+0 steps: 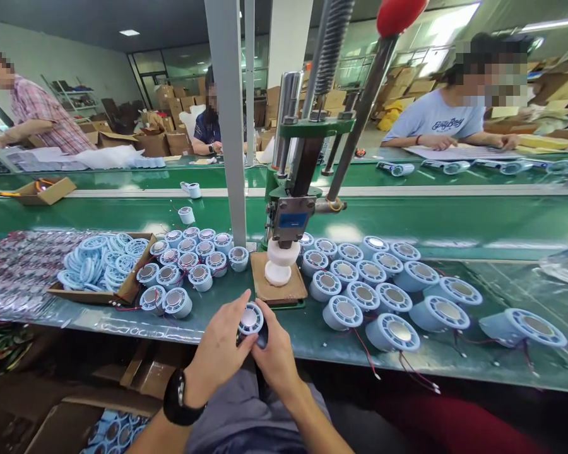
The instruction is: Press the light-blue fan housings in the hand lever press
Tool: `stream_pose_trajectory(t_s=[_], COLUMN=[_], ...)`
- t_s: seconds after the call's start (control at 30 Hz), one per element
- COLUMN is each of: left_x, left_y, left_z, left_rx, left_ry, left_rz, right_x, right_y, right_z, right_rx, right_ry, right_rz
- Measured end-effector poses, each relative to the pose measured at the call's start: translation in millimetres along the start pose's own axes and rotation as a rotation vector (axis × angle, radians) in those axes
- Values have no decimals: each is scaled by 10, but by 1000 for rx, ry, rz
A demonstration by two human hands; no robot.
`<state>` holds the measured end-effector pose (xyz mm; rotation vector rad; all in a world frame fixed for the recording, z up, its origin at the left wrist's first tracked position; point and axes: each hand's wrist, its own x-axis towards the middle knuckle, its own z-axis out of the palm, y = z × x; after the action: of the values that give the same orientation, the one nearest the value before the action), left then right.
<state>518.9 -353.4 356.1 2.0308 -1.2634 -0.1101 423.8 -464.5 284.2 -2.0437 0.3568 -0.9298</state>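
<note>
**A:** Left to right, with the held housing (250, 317) as the clock's middle, what's where?

**B:** Ten o'clock: a cardboard tray (135, 285) heaped with light-blue rings (99, 258). I'm guessing it stops them wandering over the worktop (94, 318). Between ten and eleven, a bunch of light-blue housings (188, 260) stand silver disc up, probably so each face is easy to check.

**A:** And the hands?

**B:** Both busy. Left hand (222, 334) grips one side of that housing, right hand (275, 356) the other, by the worktop's near edge. Fingers round the sides leave the silver face uncovered, likely for a clear look. Can't tell what's underneath, the hands hide it.

**A:** Further right?

**B:** Hand-lever press (291, 217) at one o'clock, white cup (278, 273) under its white pad (284, 252), handily within reach imo. Then two to three o'clock, more housings (344, 271) in loose rows, presumably easier to grab singly.
</note>
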Motion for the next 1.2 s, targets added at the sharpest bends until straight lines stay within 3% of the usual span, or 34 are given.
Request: stream_pose_trajectory(t_s=[0.2, 0.33, 0.43, 0.53, 0.6, 0.63, 0.73, 0.83, 0.87, 0.93, 1.03, 1.13, 1.2], left_x=[26, -54, -129, -145, -63, 15, 373, 802, 932, 1151, 1368, 1433, 1374], left_y=[-11, -52, -86, -117, -125, -121, -63, 36, 65, 103, 112, 97, 88], left_z=[68, 228, 391, 457, 390, 324, 85, -21, -1, 108, 325, 450, 448], left_rx=[-107, -214, -253, -267, -286, -299, -335, -390, -418, -529, -763, -842, -847], left_ry=[38, 120, 166, 160, 126, 118, 161, 195, 179, 119, 13, -53, -73], left_rz=[-132, -186, -178, -198, -248, -271, -283, -205, -175, -126, -98, -84, -66], right_x=[8, -14, -32, 107, 406, 630, 1527, 2478, 2742, 3153, 3497, 3550, 3341], right_y=[41, 51, 61, -47, -284, -466, -1175, -1788, -1901, -1977, -1878, -1850, -1916], right_z=[34, 48, -5, -303, -696, -938, -1682, -2147, -2204, -2198, -2078, -2071, -2128], right_rx=[22, -12, -94, -215, -308, -355, -490, -550, -489, -322, -198, -143, -93], right_ry=[5, -17, -99, -295, -360, -316, 49, 360, 389, 329, 220, 265, 293], right_rz=[37, -22, -69, -123, -203, -269, -468, -428, -377, -252, -141, -91, -86])
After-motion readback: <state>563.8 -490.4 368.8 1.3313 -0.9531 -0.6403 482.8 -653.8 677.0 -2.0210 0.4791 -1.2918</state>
